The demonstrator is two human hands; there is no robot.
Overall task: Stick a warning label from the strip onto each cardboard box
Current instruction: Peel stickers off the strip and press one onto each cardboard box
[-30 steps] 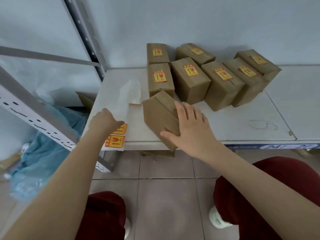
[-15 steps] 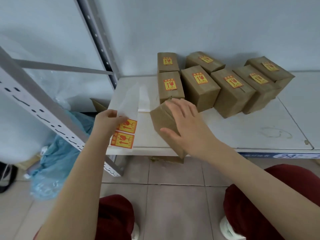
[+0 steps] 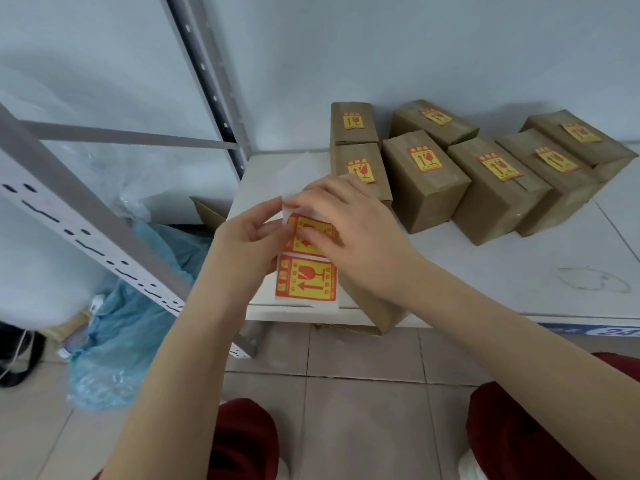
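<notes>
Both hands meet over the front left corner of the white bench (image 3: 519,271), working the label strip (image 3: 306,258). The strip's long axis runs from the bench's front edge toward the back wall; its bare white backing curls up at the far end, and two red-and-yellow warning labels remain at the near end, printed sideways to the viewer. The left hand (image 3: 247,237) pinches the strip's left edge between thumb and fingers, closed on it. The right hand (image 3: 349,226) lies across the upper label (image 3: 311,233), its fingertips pinched at that label's near-left part; whether the label is already lifted from the backing cannot be told. Under the right wrist an unlabelled cardboard box (image 3: 377,306) lies tilted, one corner jutting past the bench's front edge, mostly hidden by the hand and forearm. Along the back edge stand seven labelled boxes (image 3: 422,178), packed close and touching, each with a label on its top face, the row fanning toward the right. Left of the bench rise grey perforated shelf uprights (image 3: 207,81), with a blue plastic bag (image 3: 138,306) on the tiled floor below.
</notes>
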